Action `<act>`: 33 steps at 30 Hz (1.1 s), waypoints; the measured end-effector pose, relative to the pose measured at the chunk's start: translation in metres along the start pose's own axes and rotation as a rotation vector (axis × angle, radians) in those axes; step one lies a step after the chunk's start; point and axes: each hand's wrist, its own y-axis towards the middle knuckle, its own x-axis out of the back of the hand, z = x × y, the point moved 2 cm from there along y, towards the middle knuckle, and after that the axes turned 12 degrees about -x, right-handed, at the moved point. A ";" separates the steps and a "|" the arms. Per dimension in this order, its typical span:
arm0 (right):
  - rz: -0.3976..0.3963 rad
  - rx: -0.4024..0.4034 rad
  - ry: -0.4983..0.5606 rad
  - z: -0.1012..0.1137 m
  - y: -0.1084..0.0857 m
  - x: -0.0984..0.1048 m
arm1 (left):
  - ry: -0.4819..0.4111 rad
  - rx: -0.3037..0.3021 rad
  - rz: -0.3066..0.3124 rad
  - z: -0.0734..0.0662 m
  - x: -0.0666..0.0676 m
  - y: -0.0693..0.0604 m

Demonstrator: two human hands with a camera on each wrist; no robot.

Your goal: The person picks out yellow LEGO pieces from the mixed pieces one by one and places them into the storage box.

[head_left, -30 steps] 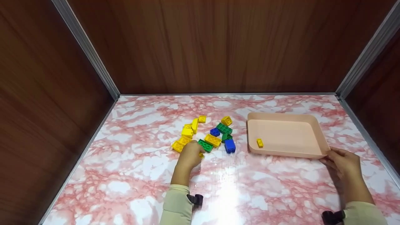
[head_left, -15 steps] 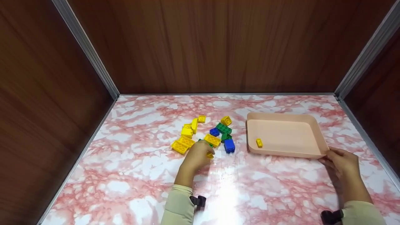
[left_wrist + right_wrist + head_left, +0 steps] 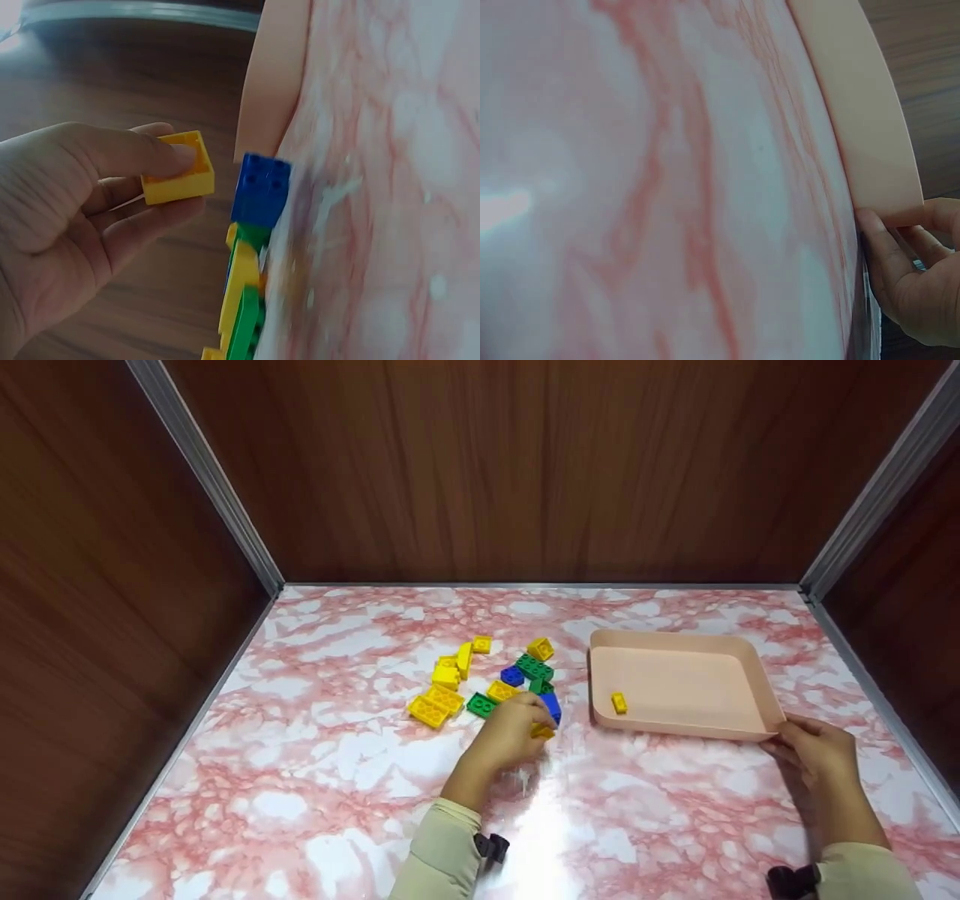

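Observation:
My left hand [image 3: 512, 733] pinches a yellow toy brick [image 3: 178, 187] between thumb and fingers, its hollow side facing the thumb in the left wrist view. The brick is lifted off the table, in front of a blue brick [image 3: 261, 191] that the hand partly covers in the head view. On the right, my right hand [image 3: 821, 750] grips the near right corner of a peach tray [image 3: 690, 727], with fingertips at its rim in the right wrist view [image 3: 922, 262]. One small yellow brick [image 3: 619, 703] lies inside the tray near its left wall.
Several yellow bricks [image 3: 429, 711] lie to the left of the hand. Green bricks [image 3: 534, 666], a small blue brick [image 3: 512, 676] and another yellow brick [image 3: 540, 649] lie beyond it. Brown wood-grain walls [image 3: 525, 472] border the marbled table [image 3: 300, 780].
My left hand has moved right with the yellow brick, from beside the yellow bricks to in front of the blue one. The right hand keeps its grip on the tray corner.

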 end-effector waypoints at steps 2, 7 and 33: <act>0.002 0.002 0.002 0.000 0.000 0.000 | 0.024 -0.035 0.014 -0.004 -0.002 0.006; -0.013 0.015 -0.017 0.000 0.001 -0.001 | 0.067 -0.108 0.060 -0.013 -0.009 0.024; -0.062 0.010 -0.071 -0.001 0.003 0.000 | 0.230 -0.377 0.150 -0.046 -0.043 0.103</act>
